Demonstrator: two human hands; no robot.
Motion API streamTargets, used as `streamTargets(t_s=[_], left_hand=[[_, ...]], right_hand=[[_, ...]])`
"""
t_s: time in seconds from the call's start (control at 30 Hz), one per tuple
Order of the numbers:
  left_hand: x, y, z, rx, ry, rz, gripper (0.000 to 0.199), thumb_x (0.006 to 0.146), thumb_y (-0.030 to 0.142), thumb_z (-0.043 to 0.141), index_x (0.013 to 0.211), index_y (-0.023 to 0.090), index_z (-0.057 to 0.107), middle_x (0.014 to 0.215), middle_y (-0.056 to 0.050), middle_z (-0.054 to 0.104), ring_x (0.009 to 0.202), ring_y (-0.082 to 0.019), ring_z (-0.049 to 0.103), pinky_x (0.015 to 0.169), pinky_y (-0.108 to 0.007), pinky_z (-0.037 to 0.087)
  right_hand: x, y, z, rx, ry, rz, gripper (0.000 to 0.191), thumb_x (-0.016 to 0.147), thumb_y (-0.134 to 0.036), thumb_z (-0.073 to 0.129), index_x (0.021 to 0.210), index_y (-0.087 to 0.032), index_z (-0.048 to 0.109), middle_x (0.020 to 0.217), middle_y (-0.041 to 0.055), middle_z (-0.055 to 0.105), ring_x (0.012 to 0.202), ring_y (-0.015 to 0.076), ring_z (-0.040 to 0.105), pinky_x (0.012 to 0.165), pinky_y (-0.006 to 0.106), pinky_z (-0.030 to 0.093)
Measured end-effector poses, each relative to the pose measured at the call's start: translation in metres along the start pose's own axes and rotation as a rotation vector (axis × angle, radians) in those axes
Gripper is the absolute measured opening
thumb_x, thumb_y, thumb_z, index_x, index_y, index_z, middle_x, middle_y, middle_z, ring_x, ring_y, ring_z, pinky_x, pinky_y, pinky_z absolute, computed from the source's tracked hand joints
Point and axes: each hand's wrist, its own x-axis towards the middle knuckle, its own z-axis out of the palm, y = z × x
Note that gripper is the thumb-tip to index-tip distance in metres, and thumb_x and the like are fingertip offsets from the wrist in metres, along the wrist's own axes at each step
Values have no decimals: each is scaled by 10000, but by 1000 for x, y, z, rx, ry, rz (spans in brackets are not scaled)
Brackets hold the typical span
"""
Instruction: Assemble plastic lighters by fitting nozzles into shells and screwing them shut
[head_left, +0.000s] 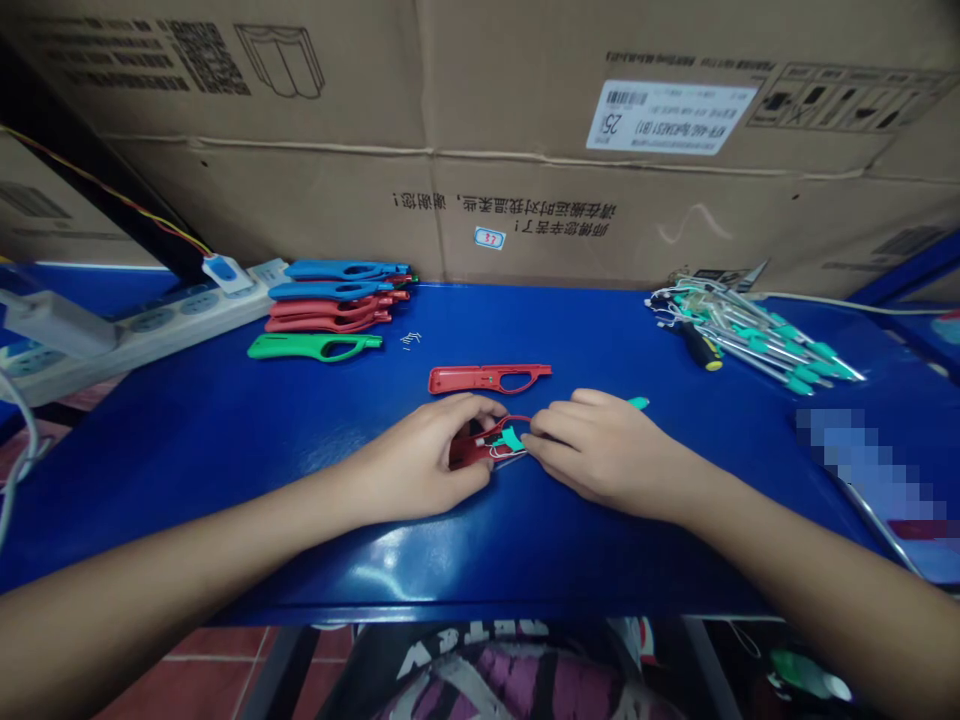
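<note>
My left hand (427, 455) is closed round a red lighter handle half (466, 452), its hollow inside facing up. My right hand (604, 440) pinches the lighter's inner assembly, which has a teal trigger (512, 438) and thin white wires. That trigger lies at the handle half, between my two hands. Beyond the right knuckles a teal tip (638, 403) pokes out; the stretch between is hidden by the hand. Just behind my hands, a second red handle half (480, 379) lies on the blue table (300, 560).
Blue, red and green lighter handles (315, 346) lie at back left, beside small screws (410, 340) and a power strip (172, 320). At back right, metal rods with teal triggers (757, 330) are piled by a screwdriver (701, 347). A large cardboard box (510, 120) stands behind.
</note>
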Motion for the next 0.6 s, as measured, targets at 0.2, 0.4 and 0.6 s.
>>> streamTargets(t_s=[0.2,0.4,0.6], left_hand=[[3,-2,14,-40,114,-52,232,948,329,621,1129,189,656,1033,-50,705,846,-173,644,776,-320,520],[4,-3,19,-29,145,-90,187,919,293,649,1081,201,663,964,-28,712,808,-169,639,733,-307,513],[2,-3,17,-46,153,-51,164,907,242,653,1065,204,667,963,-20,707,818,-159,638,737,-291,506]], right_hand=[[-1,0,2,27,-15,12,310,1041,-159,395,1022,-118,701,896,88,692,774,188,561,668,338,342],[-4,3,3,172,-35,53,295,1020,-160,420,1104,-137,702,961,93,690,752,172,574,674,323,405],[-6,5,5,272,-31,135,297,1042,-224,433,1111,-201,722,981,60,679,727,135,572,648,278,412]])
